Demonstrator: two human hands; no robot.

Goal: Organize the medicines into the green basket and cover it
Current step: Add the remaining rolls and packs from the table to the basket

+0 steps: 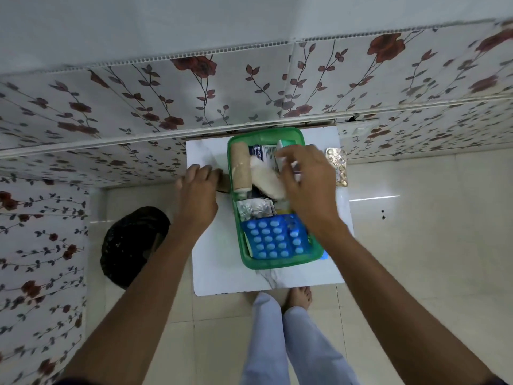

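Observation:
A green basket stands on a small white table. Inside it lie blue blister packs, a silver strip, a beige bandage roll and a white pad. My right hand hovers over the basket's far right part, shut on a white medicine box. My left hand rests at the table's left edge, fingers on a brown object beside the basket. A gold blister strip lies on the table to the basket's right.
A floral-papered wall runs close behind the table and on the left. A dark round object sits on the tiled floor left of the table. My legs and a bare foot are just below the table's near edge.

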